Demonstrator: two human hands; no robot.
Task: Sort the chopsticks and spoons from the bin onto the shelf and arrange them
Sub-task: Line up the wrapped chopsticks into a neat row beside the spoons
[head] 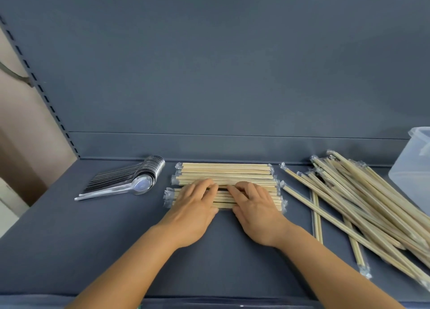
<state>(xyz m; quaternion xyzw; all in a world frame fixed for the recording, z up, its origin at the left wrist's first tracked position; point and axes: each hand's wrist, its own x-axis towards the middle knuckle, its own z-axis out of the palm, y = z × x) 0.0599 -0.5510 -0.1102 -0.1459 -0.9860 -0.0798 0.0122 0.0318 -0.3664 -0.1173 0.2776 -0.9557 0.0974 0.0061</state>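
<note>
Two hands in view, both flat on the sorted stack of wrapped chopsticks (226,176) at centre of the grey shelf (69,250). Left hand (195,213) at 7 o'clock of the stack, fingers straight, pressing down, nothing grasped. Right hand (254,212) at 5 o'clock of the stack, fingers straight, likewise pressing, released. Fingertips of the two nearly meeting over the stack's middle.

Sorted stack: pairs lying left to right, parallel, clear wrappers crimped at both ends; several layers, exact count not readable. Loose pile of wrapped chopsticks (363,204) at 3 o'clock, well apart from the stack, lying crosswise and diagonal, dozens, too tangled to count; a few strays pointing toward 6 o'clock.

Spoons: one nested row of metal spoons (130,180) at 9 o'clock of the stack, bowls toward the stack, handles fanned out to the left; many, count not readable.

Containers: one translucent plastic bin (411,169) at far 3 o'clock, cut off by the frame edge, touching or just beside the loose pile; contents not discernible.
</note>
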